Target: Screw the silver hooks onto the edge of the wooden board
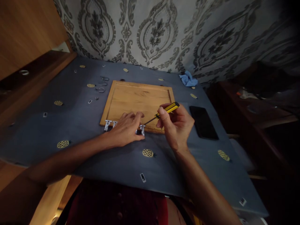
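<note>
A framed wooden board (140, 97) lies flat in front of me, with silvery metal clips (107, 125) along its near edge. My left hand (125, 129) rests over that edge, thumb and fingers closed around a metal clip (142, 129) near the middle. Part of the row is hidden under this hand. In my right hand (179, 128) is a screwdriver (172, 107) with a yellow and black handle, held tilted. Its thin shaft points down and left, and the tip meets the clip by my left fingers.
Several metal hooks (101, 90) and a few small screws (97, 98) lie left of the board. A black phone (203, 122) sits to the right on the blue patterned tablecloth (98, 165). Behind it is a crumpled blue cloth (188, 79). A patterned wall (157, 31) bounds the table's far side.
</note>
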`<state>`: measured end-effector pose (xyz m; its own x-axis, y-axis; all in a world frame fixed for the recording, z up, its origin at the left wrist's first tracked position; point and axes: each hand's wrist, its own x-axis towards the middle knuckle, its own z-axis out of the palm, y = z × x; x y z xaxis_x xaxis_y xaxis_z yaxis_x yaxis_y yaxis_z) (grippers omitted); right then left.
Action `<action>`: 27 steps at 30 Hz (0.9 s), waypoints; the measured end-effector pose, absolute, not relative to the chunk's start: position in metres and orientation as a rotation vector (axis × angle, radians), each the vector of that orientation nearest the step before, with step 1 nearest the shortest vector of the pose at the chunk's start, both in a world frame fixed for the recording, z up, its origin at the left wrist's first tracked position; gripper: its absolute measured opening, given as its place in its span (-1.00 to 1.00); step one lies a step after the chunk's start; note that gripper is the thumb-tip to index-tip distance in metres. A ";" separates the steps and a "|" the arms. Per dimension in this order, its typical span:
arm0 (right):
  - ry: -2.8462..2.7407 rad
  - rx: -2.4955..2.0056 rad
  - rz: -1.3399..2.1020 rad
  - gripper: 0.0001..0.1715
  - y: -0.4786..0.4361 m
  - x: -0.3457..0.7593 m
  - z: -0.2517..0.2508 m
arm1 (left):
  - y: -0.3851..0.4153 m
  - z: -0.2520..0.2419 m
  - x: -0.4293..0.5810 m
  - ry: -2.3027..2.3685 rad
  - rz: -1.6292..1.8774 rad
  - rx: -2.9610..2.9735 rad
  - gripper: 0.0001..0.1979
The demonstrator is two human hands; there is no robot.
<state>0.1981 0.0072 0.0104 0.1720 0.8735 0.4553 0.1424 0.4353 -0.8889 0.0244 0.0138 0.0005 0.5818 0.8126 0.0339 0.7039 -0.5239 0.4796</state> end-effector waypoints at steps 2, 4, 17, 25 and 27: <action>-1.333 -1.034 0.690 -0.61 0.007 0.198 0.009 | 0.014 0.001 0.024 1.217 0.352 2.397 -0.39; -1.351 -1.048 0.700 -0.61 0.007 0.198 0.008 | 0.014 0.000 0.024 1.219 0.365 2.396 -0.40; -1.410 -1.012 0.758 -0.67 0.006 0.200 0.011 | 0.013 0.000 0.025 1.237 0.357 2.397 -0.39; -1.486 -0.974 0.886 -0.63 0.006 0.205 0.013 | 0.014 -0.004 0.025 1.233 0.376 2.424 -0.39; -1.436 -0.982 0.867 -0.62 0.007 0.203 0.010 | 0.013 -0.003 0.025 1.229 0.362 2.423 -0.36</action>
